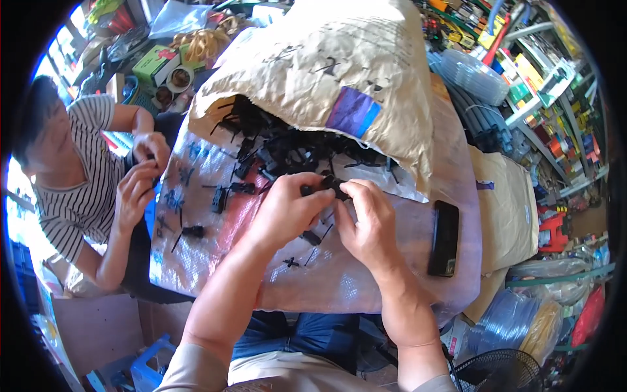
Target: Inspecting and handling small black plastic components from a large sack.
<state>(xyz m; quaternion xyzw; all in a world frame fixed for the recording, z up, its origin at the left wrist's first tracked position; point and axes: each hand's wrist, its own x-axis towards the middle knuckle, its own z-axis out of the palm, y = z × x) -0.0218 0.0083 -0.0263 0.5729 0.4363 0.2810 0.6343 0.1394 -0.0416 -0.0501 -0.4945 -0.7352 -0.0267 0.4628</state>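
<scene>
Over the middle of the table, my left hand and my right hand meet at a small black plastic part. Both are closed on it with thumb and fingers, which hide much of its shape. Just beyond them, a heap of black plastic parts spills from the mouth of a big tan paper sack. Several loose black pieces lie left of my left hand, among them a blocky one and a round one with a thin stem. A small cross-shaped piece rests nearer me.
A black phone lies at the table's right side. To the left, a co-worker in a striped shirt holds something small and dark. A second tan sack and crowded shelves stand on the right. A fan is at lower right.
</scene>
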